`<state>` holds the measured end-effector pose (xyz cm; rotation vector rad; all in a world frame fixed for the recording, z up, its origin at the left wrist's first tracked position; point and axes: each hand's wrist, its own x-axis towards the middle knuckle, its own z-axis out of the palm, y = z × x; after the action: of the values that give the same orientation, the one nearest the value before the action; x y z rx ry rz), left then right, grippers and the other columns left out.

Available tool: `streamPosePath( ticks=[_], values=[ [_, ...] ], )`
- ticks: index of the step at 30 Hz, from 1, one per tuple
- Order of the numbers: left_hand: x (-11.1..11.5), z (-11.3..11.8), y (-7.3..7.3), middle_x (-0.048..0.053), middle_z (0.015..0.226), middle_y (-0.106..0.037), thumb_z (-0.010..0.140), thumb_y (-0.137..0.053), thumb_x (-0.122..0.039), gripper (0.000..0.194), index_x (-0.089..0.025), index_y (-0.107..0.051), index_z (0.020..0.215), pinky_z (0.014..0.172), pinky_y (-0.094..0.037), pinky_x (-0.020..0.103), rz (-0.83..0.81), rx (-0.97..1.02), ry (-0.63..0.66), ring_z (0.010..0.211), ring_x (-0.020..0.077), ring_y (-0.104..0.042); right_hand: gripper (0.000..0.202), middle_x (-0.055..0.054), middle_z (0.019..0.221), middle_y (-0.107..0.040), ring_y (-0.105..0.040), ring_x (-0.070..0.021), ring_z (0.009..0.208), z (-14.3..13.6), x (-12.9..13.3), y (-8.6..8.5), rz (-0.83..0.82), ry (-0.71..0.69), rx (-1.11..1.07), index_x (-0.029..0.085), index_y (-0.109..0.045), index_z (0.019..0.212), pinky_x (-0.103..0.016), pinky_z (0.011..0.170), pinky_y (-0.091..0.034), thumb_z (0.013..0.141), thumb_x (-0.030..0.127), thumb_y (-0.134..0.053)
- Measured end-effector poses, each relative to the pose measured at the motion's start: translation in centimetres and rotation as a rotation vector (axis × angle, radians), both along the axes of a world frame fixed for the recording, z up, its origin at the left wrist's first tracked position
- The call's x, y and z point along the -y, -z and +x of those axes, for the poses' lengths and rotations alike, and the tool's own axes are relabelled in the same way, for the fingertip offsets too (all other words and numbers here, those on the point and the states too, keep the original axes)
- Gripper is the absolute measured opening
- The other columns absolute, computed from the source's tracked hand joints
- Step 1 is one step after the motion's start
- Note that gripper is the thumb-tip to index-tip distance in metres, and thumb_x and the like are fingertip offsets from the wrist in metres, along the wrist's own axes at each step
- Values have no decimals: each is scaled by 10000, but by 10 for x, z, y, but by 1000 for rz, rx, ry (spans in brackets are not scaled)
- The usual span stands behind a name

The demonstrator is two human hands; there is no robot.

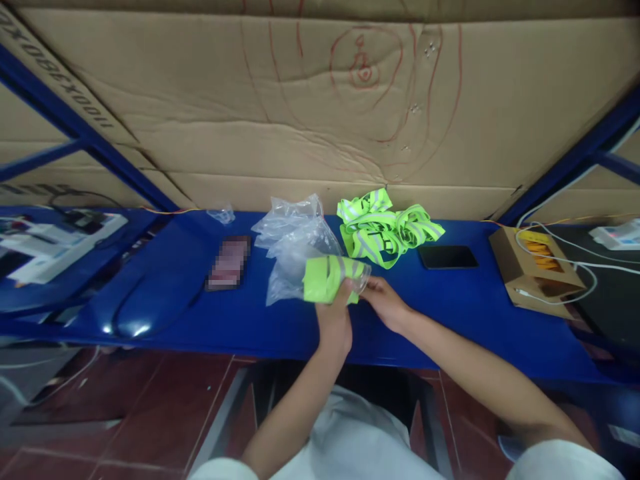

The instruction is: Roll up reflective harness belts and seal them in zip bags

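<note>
My left hand [334, 308] is closed around a folded neon-yellow reflective strap [320, 277] with a grey stripe. A clear plastic bag [366, 272] shows around the strap's right end. Fingers of my right hand [385, 299] pinch together at that end, on the edge of the bag; their tips are partly hidden. Just beyond my hands lies a loose pile of similar reflective straps [373, 230], with dark buckles among them. Several clear plastic bags [295, 230] are heaped to the left of the pile, partly behind the held strap.
On the blue table [240, 327] lie a phone with a blurred screen [229, 263] at left and a dark phone [448, 257] at right. An open cardboard box [530, 273] with a white cable stands far right. Power strips [65, 247] sit far left. A cardboard wall [200, 87] closes the back.
</note>
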<state>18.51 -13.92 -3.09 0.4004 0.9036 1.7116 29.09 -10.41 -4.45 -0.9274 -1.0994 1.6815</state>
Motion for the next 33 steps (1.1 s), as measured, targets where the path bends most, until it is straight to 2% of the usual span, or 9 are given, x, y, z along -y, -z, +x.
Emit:
streamPosePath(
  ticks=[4,8,13,16,19,22,24,29,33],
  values=[
    [-11,9,-1,43,1142,-765,697,-931,-278,510,-215,-719,1157,1075,-489,366,1,35,75,1160,228,-695,388,-32,810,-765,-602,-150,716,5,-8,6,8,38,-18,172,-816,883,-284,698,-462,716,518,-871],
    [-3,19,2,40,1237,-744,742,-905,-274,504,-230,-696,1199,1133,-450,353,-6,22,28,1254,225,-655,384,-43,778,-767,-671,-205,778,4,-6,6,-12,45,-51,183,-815,849,-340,777,-515,694,527,-884],
    [-1,30,7,53,1227,-748,744,-906,-239,570,-225,-673,1264,1137,-450,365,-1,56,69,1267,229,-648,388,-60,810,-781,-717,-239,867,5,-5,5,-37,64,-78,183,-813,844,-369,840,-546,669,518,-903],
    [-6,21,8,48,1199,-757,748,-899,-240,558,-226,-679,1261,1121,-458,366,16,87,94,1229,222,-669,369,-68,873,-790,-733,-237,909,4,-4,3,-49,41,-103,180,-812,878,-368,865,-565,690,485,-900],
    [-12,-1,6,49,1115,-773,729,-905,-237,477,-193,-719,1166,1090,-475,364,-21,100,194,1151,221,-703,371,-70,1004,-794,-744,-220,954,1,0,-2,-60,-49,-152,190,-806,998,-374,928,-581,720,420,-893],
    [-16,-19,5,65,1082,-771,764,-881,-288,397,-156,-734,1109,1068,-490,364,-75,111,283,1114,223,-714,498,-66,1241,-745,-726,-212,1096,-3,5,-7,-101,-174,-234,220,-761,1179,-378,1049,-549,710,309,-900],
    [-16,-22,8,64,1095,-767,791,-859,-324,389,-155,-731,1118,1055,-497,347,-86,121,270,1115,213,-711,572,-61,1325,-707,-704,-221,1168,-5,8,-10,-147,-227,-302,233,-727,1242,-395,1108,-516,698,266,-899],
    [-8,0,17,67,1001,-773,775,-867,-321,334,-130,-742,1017,996,-522,298,-160,170,240,1016,189,-737,408,-69,1166,-765,-687,-237,1197,-4,9,-13,-258,-284,-438,210,-729,1102,-416,1147,-480,764,399,-859],
    [-1,17,17,94,1105,-771,780,-866,-296,352,-144,-735,1069,1086,-494,365,-146,195,292,1140,235,-713,299,-30,1039,-782,-695,-234,1180,-1,7,-15,-323,-233,-499,223,-710,927,-410,1157,-475,753,407,-869]
  ],
)
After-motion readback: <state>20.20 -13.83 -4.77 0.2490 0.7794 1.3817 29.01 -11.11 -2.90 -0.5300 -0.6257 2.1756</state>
